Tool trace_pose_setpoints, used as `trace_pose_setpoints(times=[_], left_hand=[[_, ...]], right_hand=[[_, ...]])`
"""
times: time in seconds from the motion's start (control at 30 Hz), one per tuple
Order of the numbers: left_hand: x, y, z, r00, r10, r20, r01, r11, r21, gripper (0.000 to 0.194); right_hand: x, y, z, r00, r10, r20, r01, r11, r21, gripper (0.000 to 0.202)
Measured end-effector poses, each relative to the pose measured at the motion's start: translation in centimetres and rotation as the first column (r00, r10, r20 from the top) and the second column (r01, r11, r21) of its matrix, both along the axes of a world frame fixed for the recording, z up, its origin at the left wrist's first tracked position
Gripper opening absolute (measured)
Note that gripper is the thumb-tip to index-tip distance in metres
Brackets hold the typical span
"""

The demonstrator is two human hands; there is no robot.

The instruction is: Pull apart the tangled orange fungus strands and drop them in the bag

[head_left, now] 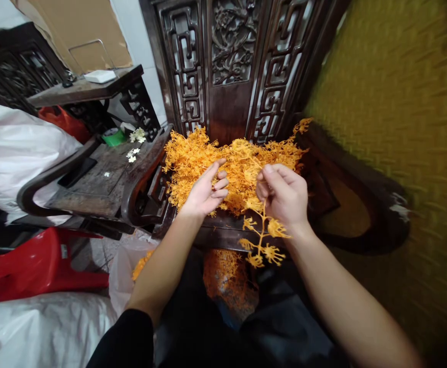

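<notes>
Between the thumb and fingers of my right hand (286,191) is pinched an orange artificial flower stem (262,236), its small branching blossoms hanging below the hand. My left hand (208,189) is half curled with its fingers apart, and nothing shows in it. It hovers at the front of a big heap of similar orange sprigs (192,153). The heap lies tangled on the seat of a dark carved wooden chair (231,110), up against the backrest.
At left stand a second wooden chair (89,189) with green tape (114,137) and pale blossoms (137,135), a red plastic stool (47,260) and white sacks (20,148). A clear bag (121,266) holds orange pieces. A yellow woven surface (392,128) rises at right.
</notes>
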State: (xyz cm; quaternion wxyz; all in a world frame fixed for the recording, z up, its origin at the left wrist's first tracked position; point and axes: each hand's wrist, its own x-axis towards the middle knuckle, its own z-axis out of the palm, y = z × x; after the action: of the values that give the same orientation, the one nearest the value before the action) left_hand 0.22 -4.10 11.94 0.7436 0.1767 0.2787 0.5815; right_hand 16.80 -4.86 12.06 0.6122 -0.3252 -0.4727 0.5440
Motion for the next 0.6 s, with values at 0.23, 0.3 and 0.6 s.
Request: trace_pose_setpoints(times=[0.23,0.3,0.6], left_hand=[[1.2,-1.2,-0.1,0.839,0.141,-0.525,-0.005,0.968,0.252,0.051],[1.6,-1.6,-0.2,0.684,0.269,-0.678,0.029,0.919,0.394,0.043],[2.6,-3.7,0.8,0.455,0.229,-0.861,0.401,0.810,0.427,0.039]], right_hand=[[0.1,-0.2,-1.1,0.933,-0.199,0.300,0.143,0.970,0.198,0.031],[0.1,-0.2,-1.4,0.909,-0.231,0.346,0.152,0.959,0.240,0.031],[1.7,3.7,-2.2,0.866,-0.391,0.310,0.335,0.916,0.220,0.037]])
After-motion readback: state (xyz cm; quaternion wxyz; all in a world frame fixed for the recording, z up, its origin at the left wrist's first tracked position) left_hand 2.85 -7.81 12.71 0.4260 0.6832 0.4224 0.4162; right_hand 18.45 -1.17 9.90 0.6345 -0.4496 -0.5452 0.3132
